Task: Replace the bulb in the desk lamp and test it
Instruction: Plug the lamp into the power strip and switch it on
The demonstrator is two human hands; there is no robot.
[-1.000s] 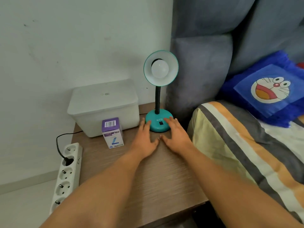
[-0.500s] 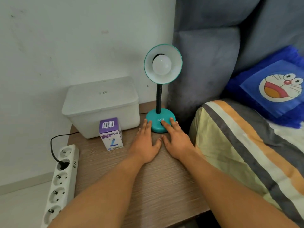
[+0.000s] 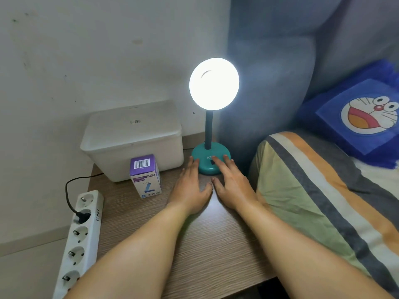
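A teal desk lamp stands at the back of the wooden bedside table (image 3: 194, 244). Its round shade (image 3: 214, 83) faces me and glows bright white, so the bulb inside is lost in the glare. A dark bendy neck runs down to the teal base (image 3: 205, 160). My left hand (image 3: 191, 186) lies flat on the table with its fingertips against the left side of the base. My right hand (image 3: 232, 183) rests beside it, its index finger stretched onto the base at the black switch. A purple and white bulb box (image 3: 145, 175) stands upright to the left.
A white lidded plastic box (image 3: 131, 139) sits behind the bulb box against the wall. A white power strip (image 3: 79, 240) with one black plug in it lies along the table's left edge. To the right are a grey padded headboard (image 3: 269, 72), a striped pillow (image 3: 323, 201) and a blue cartoon cushion (image 3: 356, 113).
The lamp was dark and is now lit. My right index finger has pressed onto the switch on the base. My left hand has stayed where it was.
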